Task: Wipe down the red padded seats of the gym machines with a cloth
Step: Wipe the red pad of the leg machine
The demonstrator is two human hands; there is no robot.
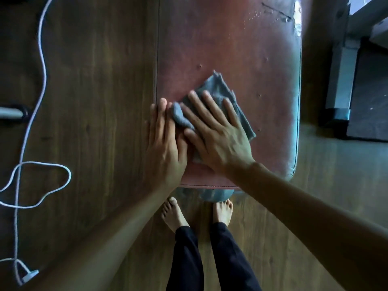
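A red padded seat point(231, 49) fills the upper middle of the head view, with wet droplets near its far right corner. A grey-blue cloth point(218, 89) lies crumpled on its near left part. My right hand point(218, 135) presses flat on the cloth with straight, spread fingers. My left hand point(165, 141) lies flat along the seat's left edge, its fingers straight and touching the cloth's bunched end.
A white cable point(42, 85) loops over the wooden floor point(94, 80) at the left and ends in a plug point(29, 276). A grey handle point(10, 113) pokes in at the left edge. A dark machine frame point(340, 80) stands at the right. My bare feet point(174, 215) stand below the seat.
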